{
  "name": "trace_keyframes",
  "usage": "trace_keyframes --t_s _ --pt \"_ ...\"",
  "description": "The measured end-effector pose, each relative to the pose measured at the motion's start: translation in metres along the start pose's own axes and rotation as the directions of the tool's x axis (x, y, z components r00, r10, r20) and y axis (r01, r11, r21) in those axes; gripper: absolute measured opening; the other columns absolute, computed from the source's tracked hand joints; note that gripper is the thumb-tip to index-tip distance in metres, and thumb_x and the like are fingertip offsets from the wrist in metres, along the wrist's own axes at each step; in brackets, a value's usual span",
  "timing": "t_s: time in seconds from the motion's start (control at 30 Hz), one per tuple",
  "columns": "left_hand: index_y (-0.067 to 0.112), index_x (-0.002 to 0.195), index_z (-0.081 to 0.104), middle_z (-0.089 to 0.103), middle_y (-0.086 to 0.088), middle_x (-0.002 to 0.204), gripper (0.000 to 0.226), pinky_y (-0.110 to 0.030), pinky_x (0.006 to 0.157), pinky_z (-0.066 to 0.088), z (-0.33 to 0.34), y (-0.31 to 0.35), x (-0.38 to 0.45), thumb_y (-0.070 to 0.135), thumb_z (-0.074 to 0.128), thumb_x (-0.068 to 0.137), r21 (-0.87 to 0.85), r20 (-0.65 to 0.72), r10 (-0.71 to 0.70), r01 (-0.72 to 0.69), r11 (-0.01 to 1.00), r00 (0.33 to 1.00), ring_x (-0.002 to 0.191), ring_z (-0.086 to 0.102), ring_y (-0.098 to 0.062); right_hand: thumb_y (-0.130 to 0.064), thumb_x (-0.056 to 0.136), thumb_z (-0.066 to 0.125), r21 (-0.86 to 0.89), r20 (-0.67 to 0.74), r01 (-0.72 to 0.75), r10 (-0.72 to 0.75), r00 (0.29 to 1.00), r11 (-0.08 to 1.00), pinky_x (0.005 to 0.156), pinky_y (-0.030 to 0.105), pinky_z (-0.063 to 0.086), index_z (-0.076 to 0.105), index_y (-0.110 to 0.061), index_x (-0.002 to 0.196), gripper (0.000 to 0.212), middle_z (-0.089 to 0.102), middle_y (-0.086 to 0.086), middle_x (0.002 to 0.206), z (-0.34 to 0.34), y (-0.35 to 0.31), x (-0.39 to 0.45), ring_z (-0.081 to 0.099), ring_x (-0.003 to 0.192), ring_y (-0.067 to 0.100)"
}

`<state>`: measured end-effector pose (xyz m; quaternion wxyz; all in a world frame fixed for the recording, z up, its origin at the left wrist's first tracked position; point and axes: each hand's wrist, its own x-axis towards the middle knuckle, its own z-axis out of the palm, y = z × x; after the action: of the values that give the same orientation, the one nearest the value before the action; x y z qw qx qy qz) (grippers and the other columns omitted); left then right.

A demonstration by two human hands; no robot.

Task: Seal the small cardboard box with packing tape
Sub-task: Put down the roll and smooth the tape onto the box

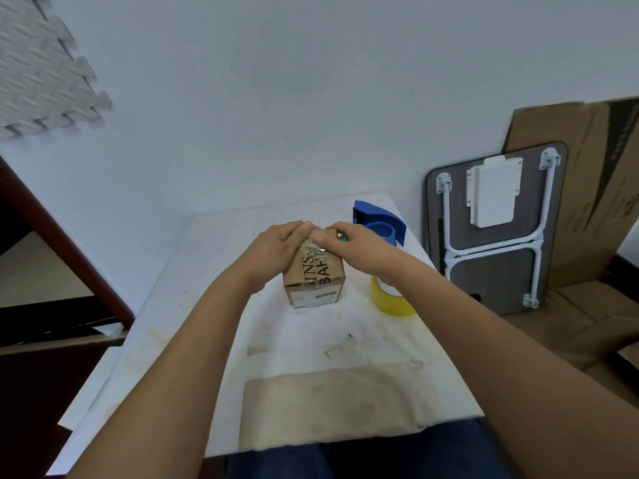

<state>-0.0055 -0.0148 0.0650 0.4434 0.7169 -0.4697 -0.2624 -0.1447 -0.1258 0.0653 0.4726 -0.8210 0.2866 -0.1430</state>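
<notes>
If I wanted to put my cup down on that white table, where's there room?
Most room is the near half of the table, between the box and the near edge, though stained. The left side beside the left hand is bare too. The far right is crowded: yellow tape roll, blue dispenser, right hand.

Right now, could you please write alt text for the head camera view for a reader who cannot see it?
Both hands press on the top of a small cardboard box on a white table: left hand at its left edge, right hand on the taped top. A yellow tape roll and a blue tape dispenser sit to the right.
</notes>
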Motion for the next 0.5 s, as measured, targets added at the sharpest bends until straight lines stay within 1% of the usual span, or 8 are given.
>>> trace_keyframes --t_s 0.03,0.1,0.2,0.27,0.33,0.4,0.43,0.5 --pt "0.029 0.106 0.073 0.076 0.0 0.101 0.036 -0.035 0.085 0.053 0.0 0.0 0.0 0.045 0.041 0.102 -0.001 -0.005 -0.005 0.005 1.0 1.0 0.098 0.069 -0.018 -0.049 0.091 0.057 -0.01 0.021 -0.002 0.002 1.0 1.0 0.08 0.027 0.047 0.059 -0.017 0.119 0.043 0.066 -0.001 0.105 -0.001 0.0 -0.002 0.062 0.098 0.017" --pt "0.029 0.106 0.073 0.076 -0.001 0.099 0.036 -0.037 0.083 0.054 0.0 0.001 0.001 0.046 0.041 0.101 -0.003 -0.014 -0.01 0.01 1.0 1.0 0.097 0.07 -0.02 -0.049 0.09 0.06 -0.041 0.066 -0.012 0.014 0.998 0.999 0.072 0.022 0.046 0.055 -0.021 0.124 0.044 0.063 -0.005 0.098 -0.004 -0.001 -0.005 0.06 0.09 0.012" --pt "0.027 0.107 0.073 0.076 -0.002 0.099 0.037 -0.039 0.082 0.055 0.0 0.001 0.001 0.046 0.041 0.101 0.006 -0.015 -0.01 0.01 1.0 1.0 0.095 0.071 -0.022 -0.05 0.087 0.063 -0.101 0.145 -0.029 0.043 0.988 0.994 0.063 0.018 0.04 0.046 -0.027 0.132 0.053 0.057 -0.011 0.088 -0.009 -0.001 -0.009 0.056 0.08 0.004" --pt "0.027 0.107 0.073 0.076 -0.001 0.099 0.037 -0.04 0.083 0.055 -0.001 0.002 0.0 0.046 0.042 0.101 0.01 -0.009 -0.012 0.012 1.0 1.0 0.095 0.071 -0.022 -0.049 0.084 0.067 -0.099 0.201 -0.036 0.056 0.978 0.994 0.068 0.021 0.043 0.039 -0.028 0.138 0.064 0.061 -0.009 0.091 -0.01 0.0 -0.01 0.059 0.085 0.006" --pt "0.03 0.106 0.073 0.076 0.001 0.099 0.036 -0.038 0.084 0.054 -0.001 0.002 -0.002 0.047 0.042 0.101 0.017 -0.004 -0.011 0.011 1.0 1.0 0.095 0.07 -0.02 -0.047 0.081 0.073 -0.122 0.253 -0.036 0.066 0.965 0.992 0.079 0.025 0.046 0.03 -0.031 0.144 0.078 0.064 -0.004 0.105 -0.011 0.003 -0.01 0.061 0.099 0.014" --pt "0.032 0.105 0.073 0.076 0.002 0.098 0.035 -0.037 0.085 0.054 -0.001 0.0 -0.005 0.048 0.042 0.1 0.022 -0.012 0.0 0.0 1.0 1.0 0.096 0.07 -0.018 -0.046 0.077 0.076 -0.168 0.306 -0.035 0.085 0.948 0.985 0.079 0.027 0.048 0.023 -0.036 0.146 0.088 0.063 -0.003 0.11 -0.014 0.003 -0.009 0.059 0.1 0.017" --pt "0.032 0.104 0.073 0.076 0.002 0.098 0.035 -0.038 0.086 0.054 -0.001 0.0 -0.006 0.048 0.042 0.1 0.02 -0.015 0.006 -0.005 1.0 1.0 0.097 0.07 -0.019 -0.048 0.076 0.076 -0.169 0.319 -0.046 0.099 0.943 0.984 0.075 0.027 0.048 0.025 -0.038 0.144 0.085 0.063 -0.003 0.106 -0.015 0.002 -0.009 0.058 0.092 0.016" --pt "0.032 0.105 0.073 0.076 0.003 0.1 0.035 -0.037 0.087 0.054 -0.001 0.0 -0.008 0.048 0.041 0.101 0.018 -0.01 0.007 -0.007 1.0 1.0 0.098 0.069 -0.018 -0.056 0.078 0.07 -0.092 0.272 -0.102 0.124 0.954 0.991 0.064 0.026 0.042 0.043 -0.033 0.135 0.067 0.06 -0.001 0.095 -0.016 -0.004 -0.006 0.049 0.073 0.014"
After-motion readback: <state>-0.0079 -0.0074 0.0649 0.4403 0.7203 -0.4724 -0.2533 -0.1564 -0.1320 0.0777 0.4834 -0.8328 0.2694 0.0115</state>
